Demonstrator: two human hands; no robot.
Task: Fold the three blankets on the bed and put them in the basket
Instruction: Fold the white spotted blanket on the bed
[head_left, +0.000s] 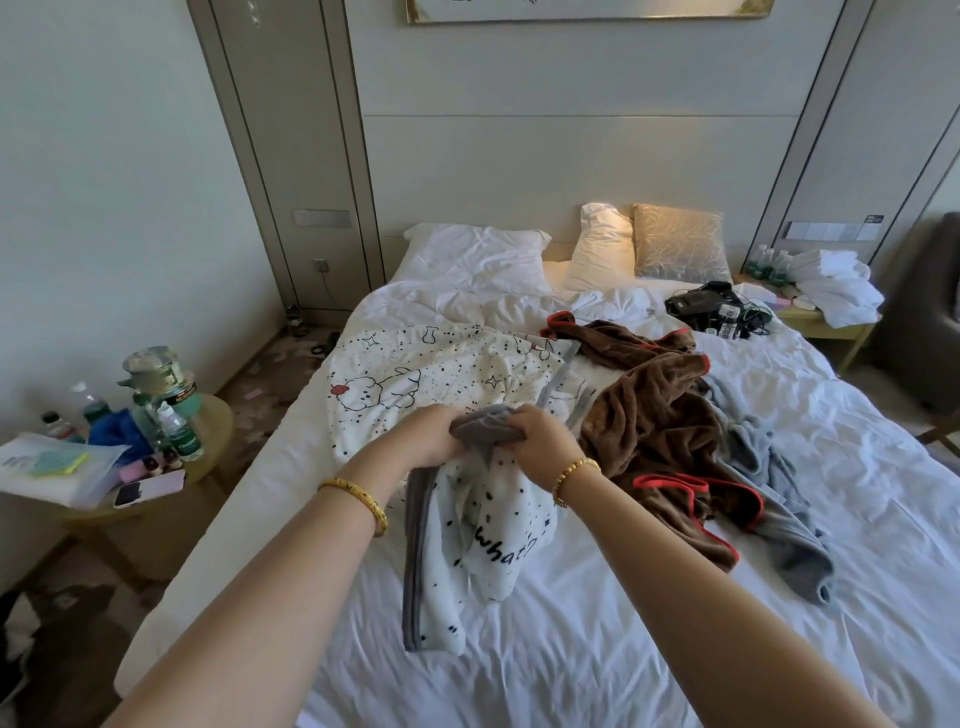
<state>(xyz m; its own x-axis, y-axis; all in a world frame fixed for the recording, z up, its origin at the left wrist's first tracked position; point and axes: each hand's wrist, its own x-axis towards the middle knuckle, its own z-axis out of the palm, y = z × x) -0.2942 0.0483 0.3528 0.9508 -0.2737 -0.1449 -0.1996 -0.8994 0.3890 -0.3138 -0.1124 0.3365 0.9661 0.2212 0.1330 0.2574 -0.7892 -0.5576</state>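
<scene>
Head view, grip: the left hand (426, 434) and the right hand (543, 441) sit close together above the bed (649, 649), both with fingers curled round a bunched grey edge of the white spotted blanket (441, 374).
White spotted blanket: part of it hangs from the grip down onto the sheet, showing a grey border and the printed word "what"; the rest spreads flat beyond the hands, with cartoon dog drawings.
Brown blanket (654, 415): crumpled just right of the grip, edged in red, touching the spotted blanket.
Grey blanket (779, 525): crumpled further right of the grip, partly under the brown one.
Basket: cannot be seen from here.
Wrists: a gold bangle (358, 501) on the left, a gold bead bracelet (574, 470) on the right.
Left of the grip: a round side table (213, 415) off the bed, crowded with bottles, a phone (148, 487) and papers.
Beyond the grip: three pillows (475, 257) against the headboard.
Far right of the grip: black electronics with cables (714, 309) on the sheet, and a nightstand (826, 325) holding white towels and small bottles.
</scene>
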